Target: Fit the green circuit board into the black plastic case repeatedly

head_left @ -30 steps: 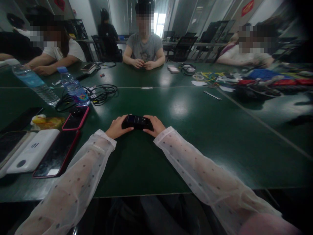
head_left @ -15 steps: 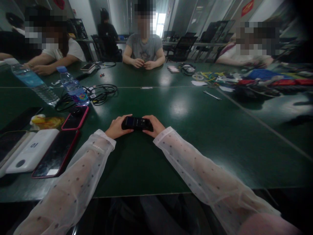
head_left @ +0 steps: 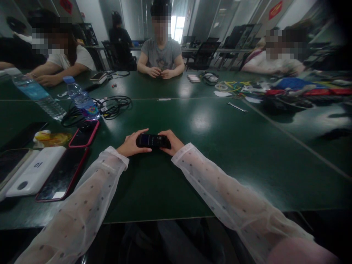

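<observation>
Between my hands is a small black handheld device (head_left: 151,140), lying sideways at or just above the green tabletop (head_left: 154,176). Its face shows a dark screen with small pale marks; the exact kind is not clear. My left hand (head_left: 131,144) grips the left end, thumb along the near edge and fingers along the far edge. Around the right end my right hand (head_left: 173,142) is closed, thumb at the near side. Sheer white dotted sleeves cover both forearms.
At left are a white power bank (head_left: 37,170), a red-edged phone (head_left: 63,174), a pink-cased phone (head_left: 84,135), and two water bottles (head_left: 79,97) (head_left: 38,93) beside black cables (head_left: 118,106). A wrench (head_left: 237,107) and cluttered cables (head_left: 236,87) lie right. Several people sit around.
The view has shifted very slightly. Both hands stay at the ends of the device, with the left fingers and thumb marginally shifted on it.
</observation>
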`<state>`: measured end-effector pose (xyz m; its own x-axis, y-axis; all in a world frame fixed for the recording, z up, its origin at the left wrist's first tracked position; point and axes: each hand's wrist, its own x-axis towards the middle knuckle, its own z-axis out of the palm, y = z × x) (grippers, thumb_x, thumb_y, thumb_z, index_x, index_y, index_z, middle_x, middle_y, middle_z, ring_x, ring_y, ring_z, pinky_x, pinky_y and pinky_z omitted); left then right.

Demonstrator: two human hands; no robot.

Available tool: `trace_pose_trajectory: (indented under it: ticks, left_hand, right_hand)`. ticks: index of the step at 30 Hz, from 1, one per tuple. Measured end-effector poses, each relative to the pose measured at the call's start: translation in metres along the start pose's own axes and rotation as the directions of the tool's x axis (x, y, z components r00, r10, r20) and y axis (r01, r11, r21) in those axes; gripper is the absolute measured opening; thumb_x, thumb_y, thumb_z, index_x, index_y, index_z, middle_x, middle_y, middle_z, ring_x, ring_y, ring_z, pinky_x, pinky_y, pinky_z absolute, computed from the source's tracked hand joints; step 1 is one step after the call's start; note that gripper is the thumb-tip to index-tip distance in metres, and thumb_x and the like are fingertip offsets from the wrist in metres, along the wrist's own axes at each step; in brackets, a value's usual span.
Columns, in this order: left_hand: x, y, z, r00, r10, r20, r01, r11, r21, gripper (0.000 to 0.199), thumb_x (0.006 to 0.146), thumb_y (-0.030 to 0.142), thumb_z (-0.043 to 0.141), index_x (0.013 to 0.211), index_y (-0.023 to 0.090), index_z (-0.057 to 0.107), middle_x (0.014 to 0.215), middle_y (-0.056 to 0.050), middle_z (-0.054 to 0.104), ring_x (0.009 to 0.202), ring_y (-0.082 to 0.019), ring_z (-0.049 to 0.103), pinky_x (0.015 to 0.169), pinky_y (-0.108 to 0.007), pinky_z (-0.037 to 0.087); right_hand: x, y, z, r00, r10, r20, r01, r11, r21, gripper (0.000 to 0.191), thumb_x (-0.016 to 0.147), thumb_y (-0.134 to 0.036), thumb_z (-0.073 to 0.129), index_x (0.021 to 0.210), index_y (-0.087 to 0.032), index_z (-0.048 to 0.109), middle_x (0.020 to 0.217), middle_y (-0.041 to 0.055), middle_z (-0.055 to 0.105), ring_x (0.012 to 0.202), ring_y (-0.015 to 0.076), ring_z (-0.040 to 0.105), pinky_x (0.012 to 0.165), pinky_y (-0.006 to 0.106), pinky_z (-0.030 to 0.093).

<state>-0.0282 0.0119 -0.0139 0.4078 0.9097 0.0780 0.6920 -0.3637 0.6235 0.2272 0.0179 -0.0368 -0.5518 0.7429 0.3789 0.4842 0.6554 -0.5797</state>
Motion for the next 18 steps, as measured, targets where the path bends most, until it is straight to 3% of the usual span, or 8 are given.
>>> trace_pose_trajectory:
  ticks: [5,9,13,18]
  left_hand:
    - [-0.0002,0.0037,0.0017,1.000,-0.010,0.001,0.011,0.999,-0.052,0.091,0.066,0.057,0.076,0.143,0.026,0.038,0.138,-0.014,0.052,0.130,-0.035,0.047,0.109,-0.058,0.029]
    - [-0.0010,0.0057,0.0024,1.000,-0.010,-0.022,0.008,0.997,-0.075,0.084,0.068,0.055,0.075,0.140,0.028,0.041,0.133,-0.012,0.056,0.126,-0.034,0.051,0.107,-0.057,0.032]
    - [-0.0016,0.0076,0.0023,0.999,-0.017,-0.027,0.015,0.997,-0.073,0.082,0.069,0.055,0.074,0.139,0.027,0.043,0.132,-0.012,0.057,0.126,-0.034,0.052,0.106,-0.056,0.034]
    - [-0.0014,0.0060,0.0036,0.999,-0.015,-0.040,0.012,0.997,-0.073,0.079,0.070,0.056,0.074,0.138,0.028,0.044,0.131,-0.011,0.058,0.126,-0.033,0.052,0.106,-0.056,0.034]
  right_hand:
    - [0.0009,0.0081,0.0037,1.000,-0.027,-0.015,0.028,0.999,0.028,0.058,0.073,-0.016,0.070,0.123,-0.027,0.043,0.120,0.0083,0.052,0.113,0.0258,0.056,0.092,0.047,0.050]
    - [0.0016,0.0082,0.0040,1.000,-0.016,0.014,0.015,0.997,0.072,0.062,0.069,-0.029,0.077,0.122,-0.026,0.044,0.121,0.0089,0.054,0.112,0.0279,0.056,0.093,0.050,0.048]
    - [-0.0003,0.0023,0.0021,0.999,0.043,0.007,-0.043,0.991,0.125,0.060,0.073,-0.044,0.075,0.122,-0.026,0.047,0.118,0.0087,0.057,0.108,0.0275,0.057,0.092,0.049,0.049]
    - [-0.0012,0.0009,-0.0002,0.992,0.117,0.046,-0.125,0.967,0.220,0.051,0.081,-0.047,0.067,0.124,-0.027,0.047,0.121,0.0087,0.057,0.113,0.0262,0.057,0.096,0.050,0.047]
